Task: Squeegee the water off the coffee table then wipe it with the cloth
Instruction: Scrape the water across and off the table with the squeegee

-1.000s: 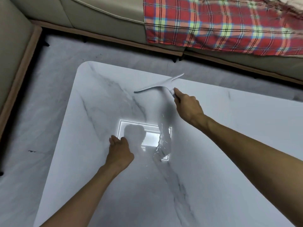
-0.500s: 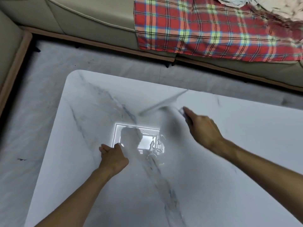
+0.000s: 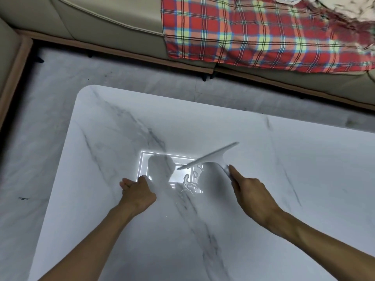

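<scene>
In the head view, the right hand (image 3: pixel 251 192) grips the handle of the squeegee (image 3: pixel 209 157), fingers wrapped round it, with the blade lying slantwise on the middle of the coffee table (image 3: pixel 294 220). The blade's left end sits at the far edge of the water (image 3: pixel 189 185), a thin, broken puddle glinting in a reflected ceiling light. The left hand (image 3: pixel 138 192) rests on the tabletop just left of that puddle, fingers loosely bent and holding nothing. The squeegee looks light and rigid, probably plastic with a flexible edge. The handle is the sensible place to hold it, and it likely needs even downward pressure so the blade does not skip. The marble-look top appears hard and slick, so the water should slide readily. No bowl or tray is in sight to catch it. Beyond the table stands a sofa (image 3: pixel 101 23) draped with a plaid blanket (image 3: pixel 253 31). The cloth cannot be picked out with certainty.
</scene>
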Demonstrator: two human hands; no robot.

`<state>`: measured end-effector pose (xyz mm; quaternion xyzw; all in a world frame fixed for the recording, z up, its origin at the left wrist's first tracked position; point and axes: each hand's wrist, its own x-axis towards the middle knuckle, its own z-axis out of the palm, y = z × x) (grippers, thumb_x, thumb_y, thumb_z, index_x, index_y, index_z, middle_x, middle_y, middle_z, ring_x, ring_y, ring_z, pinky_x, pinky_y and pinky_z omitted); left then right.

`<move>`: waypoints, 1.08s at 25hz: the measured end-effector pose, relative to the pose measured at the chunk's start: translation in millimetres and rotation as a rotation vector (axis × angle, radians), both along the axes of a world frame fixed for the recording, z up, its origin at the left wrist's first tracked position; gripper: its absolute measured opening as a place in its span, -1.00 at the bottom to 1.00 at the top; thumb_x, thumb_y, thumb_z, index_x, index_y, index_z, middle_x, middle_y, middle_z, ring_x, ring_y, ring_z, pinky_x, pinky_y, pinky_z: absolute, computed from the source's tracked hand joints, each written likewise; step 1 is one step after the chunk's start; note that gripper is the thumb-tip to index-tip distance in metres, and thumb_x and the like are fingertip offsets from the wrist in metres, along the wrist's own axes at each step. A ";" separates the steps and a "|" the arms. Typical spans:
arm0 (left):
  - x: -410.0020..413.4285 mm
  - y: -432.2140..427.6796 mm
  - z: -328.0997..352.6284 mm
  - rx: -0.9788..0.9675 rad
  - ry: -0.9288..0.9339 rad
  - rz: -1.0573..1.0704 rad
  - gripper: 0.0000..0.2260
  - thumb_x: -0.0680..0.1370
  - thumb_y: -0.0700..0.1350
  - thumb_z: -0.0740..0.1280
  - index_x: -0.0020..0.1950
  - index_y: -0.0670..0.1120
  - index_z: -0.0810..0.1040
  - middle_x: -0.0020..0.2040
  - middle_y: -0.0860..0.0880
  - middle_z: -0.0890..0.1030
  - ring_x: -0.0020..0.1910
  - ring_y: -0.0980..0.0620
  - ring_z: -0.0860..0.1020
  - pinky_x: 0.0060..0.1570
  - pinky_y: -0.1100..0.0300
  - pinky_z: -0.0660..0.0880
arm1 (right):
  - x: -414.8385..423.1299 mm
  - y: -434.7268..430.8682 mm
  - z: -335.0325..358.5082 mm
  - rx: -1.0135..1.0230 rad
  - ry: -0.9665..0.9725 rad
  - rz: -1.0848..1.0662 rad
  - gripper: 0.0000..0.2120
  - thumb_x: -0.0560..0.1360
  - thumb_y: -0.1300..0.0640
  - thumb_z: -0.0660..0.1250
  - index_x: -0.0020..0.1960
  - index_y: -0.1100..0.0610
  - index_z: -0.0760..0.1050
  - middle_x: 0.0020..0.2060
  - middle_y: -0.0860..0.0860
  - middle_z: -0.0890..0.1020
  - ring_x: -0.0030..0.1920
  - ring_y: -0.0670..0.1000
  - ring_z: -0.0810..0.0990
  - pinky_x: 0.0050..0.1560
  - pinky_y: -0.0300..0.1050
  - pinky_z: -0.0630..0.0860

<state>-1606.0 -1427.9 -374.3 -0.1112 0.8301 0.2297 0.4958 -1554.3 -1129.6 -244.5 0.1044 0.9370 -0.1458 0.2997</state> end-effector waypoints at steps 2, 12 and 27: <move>2.1 -0.6 -0.6 -0.009 0.012 -0.019 -0.38 0.48 -0.20 0.13 0.52 -0.16 -0.01 0.43 -0.54 -0.26 0.47 -0.43 -0.31 0.48 -0.12 -0.12 | -7.6 9.7 6.7 -0.011 0.085 -0.026 -0.62 0.64 -0.06 0.03 0.44 -0.07 0.26 -0.19 0.18 0.68 -0.18 0.27 0.63 -0.12 0.02 0.56; 4.1 -0.6 -7.9 -0.023 0.012 -0.059 -0.39 0.50 -0.18 0.12 0.53 -0.16 -0.01 0.41 -0.57 -0.26 0.46 -0.45 -0.30 0.47 -0.15 -0.13 | -88.3 21.7 -20.3 -0.015 0.113 -0.291 -0.69 0.66 0.02 -0.02 0.28 0.11 0.34 -0.22 0.14 0.49 -0.20 0.16 0.44 -0.28 -0.04 0.45; 4.3 5.2 6.6 -0.029 0.037 -0.039 -0.36 0.51 -0.11 0.22 0.51 -0.18 0.01 0.46 -0.48 -0.29 0.48 -0.40 -0.32 0.49 -0.13 -0.05 | -151.0 -32.5 -18.6 -0.128 0.190 -0.172 -0.71 0.66 0.04 -0.02 0.26 0.15 0.32 -0.19 0.22 0.50 -0.18 0.13 0.39 -0.37 -0.07 0.37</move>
